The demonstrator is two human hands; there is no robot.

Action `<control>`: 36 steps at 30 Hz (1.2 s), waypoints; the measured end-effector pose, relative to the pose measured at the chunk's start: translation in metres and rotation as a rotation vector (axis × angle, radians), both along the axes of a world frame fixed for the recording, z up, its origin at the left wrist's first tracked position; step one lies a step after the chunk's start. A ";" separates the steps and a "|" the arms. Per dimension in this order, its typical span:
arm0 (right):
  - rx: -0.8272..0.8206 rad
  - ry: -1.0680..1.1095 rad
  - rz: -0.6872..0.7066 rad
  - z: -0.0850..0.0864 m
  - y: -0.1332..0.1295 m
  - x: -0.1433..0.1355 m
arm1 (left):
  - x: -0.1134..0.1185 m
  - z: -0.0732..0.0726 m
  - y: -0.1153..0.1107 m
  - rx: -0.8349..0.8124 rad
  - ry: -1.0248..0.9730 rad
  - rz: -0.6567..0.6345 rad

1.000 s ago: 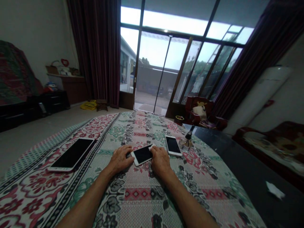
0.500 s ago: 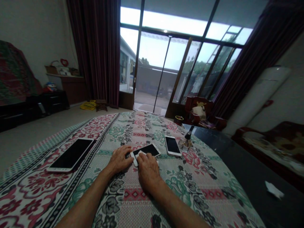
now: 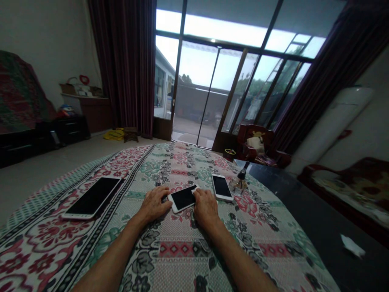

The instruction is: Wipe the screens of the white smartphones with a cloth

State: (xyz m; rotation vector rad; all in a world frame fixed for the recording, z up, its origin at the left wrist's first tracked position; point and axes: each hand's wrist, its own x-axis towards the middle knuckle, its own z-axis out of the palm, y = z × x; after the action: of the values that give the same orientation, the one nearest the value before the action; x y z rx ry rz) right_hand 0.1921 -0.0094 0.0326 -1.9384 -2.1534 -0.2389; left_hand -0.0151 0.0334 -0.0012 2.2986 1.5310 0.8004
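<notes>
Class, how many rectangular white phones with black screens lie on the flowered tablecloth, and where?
3: the large white phone at left; the middle white phone between the left hand and right hand; the remaining white phone right of the right hand. None seems hidden.

From where I stand, the slim rectangular phone with white frame point(image 3: 183, 198) in the middle has a black screen. The large flat white-edged phone point(image 3: 92, 197) and the smaller white-edged phone point(image 3: 221, 186) show this same black. The pale patterned fabric tablecloth point(image 3: 249, 233) carries pink, green and grey-black flowers, also reddish bands with diamonds; its left border has dark-red scrolls between black-and-white lines. I see too the deep purple pleated curtain point(image 3: 124, 61), the bright yellow crumpled bag point(image 3: 114, 134) and the dark glossy flat surface point(image 3: 319, 227).
</notes>
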 end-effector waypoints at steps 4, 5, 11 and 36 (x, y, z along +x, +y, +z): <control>-0.003 0.010 0.075 -0.004 -0.015 -0.020 | 0.001 0.000 -0.001 0.009 0.003 0.004; -0.010 0.013 0.101 -0.004 -0.018 -0.026 | 0.001 0.000 -0.001 0.013 0.005 0.006; -0.019 0.051 0.138 0.000 -0.019 -0.029 | 0.000 0.002 -0.002 0.025 0.002 -0.011; -0.013 0.056 0.123 0.003 -0.017 -0.023 | 0.000 0.002 -0.001 -0.007 0.012 -0.013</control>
State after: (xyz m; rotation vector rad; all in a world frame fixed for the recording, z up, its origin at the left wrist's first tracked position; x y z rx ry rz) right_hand 0.1695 -0.0262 0.0359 -1.7893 -2.2321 -0.1479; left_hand -0.0155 0.0324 0.0010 2.3103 1.5198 0.7780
